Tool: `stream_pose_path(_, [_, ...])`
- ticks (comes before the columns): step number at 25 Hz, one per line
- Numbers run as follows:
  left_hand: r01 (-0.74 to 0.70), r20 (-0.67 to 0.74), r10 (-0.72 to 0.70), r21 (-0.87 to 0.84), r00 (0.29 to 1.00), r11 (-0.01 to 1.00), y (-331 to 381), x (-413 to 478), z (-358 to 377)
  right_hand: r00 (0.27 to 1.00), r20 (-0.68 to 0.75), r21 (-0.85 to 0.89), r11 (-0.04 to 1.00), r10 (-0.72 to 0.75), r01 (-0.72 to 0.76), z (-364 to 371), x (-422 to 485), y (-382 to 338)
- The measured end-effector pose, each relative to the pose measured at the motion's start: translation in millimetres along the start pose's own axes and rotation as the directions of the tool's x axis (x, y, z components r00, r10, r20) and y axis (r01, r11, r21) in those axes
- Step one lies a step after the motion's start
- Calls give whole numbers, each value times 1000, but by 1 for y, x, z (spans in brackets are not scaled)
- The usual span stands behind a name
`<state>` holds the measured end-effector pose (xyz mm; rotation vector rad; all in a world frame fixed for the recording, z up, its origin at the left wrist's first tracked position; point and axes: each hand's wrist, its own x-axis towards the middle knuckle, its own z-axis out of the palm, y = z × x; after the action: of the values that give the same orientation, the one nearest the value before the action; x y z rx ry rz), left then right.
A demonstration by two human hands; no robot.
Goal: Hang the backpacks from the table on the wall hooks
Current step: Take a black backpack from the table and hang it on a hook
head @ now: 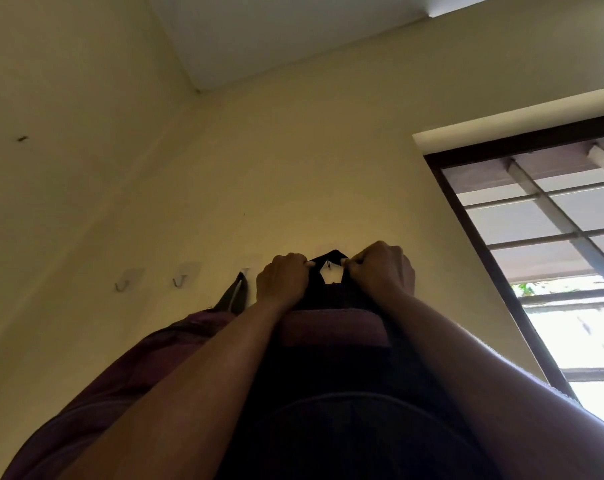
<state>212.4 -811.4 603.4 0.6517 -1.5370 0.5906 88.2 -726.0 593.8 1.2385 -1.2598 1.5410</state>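
A dark backpack (335, 375) with a maroon top panel is raised against the yellow wall. Its black top loop (331, 257) sits at a hook (329, 265), seen through the loop. My left hand (282, 278) pinches the loop's left end and my right hand (380, 266) pinches its right end. To the left a maroon backpack (120, 375) hangs by its strap from another hook (245, 271). Two bare adhesive hooks, one (181, 278) nearer and one (124, 283) farther left, are on the wall.
A dark-framed window (550, 258) with bars is close on the right. The wall corner (175, 140) runs up to the white ceiling (276, 36) on the left. A small nail (22, 138) sticks out of the left wall.
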Motion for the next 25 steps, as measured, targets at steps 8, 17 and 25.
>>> stream_pose_path(8, [193,348,-132,-145,928,971,0,12,-13,978,152,-54,990,139,-133,-9,-4,-11])
stream_pose_path(17, [439,573,-130,-443,809,782,8,-36,-81,950,286,130,978,121,-164,-37,-50,-8])
stream_pose_path(25, [460,521,-115,-602,846,653,15,-101,-119,911,351,306,893,216,-330,-79,-124,-46])
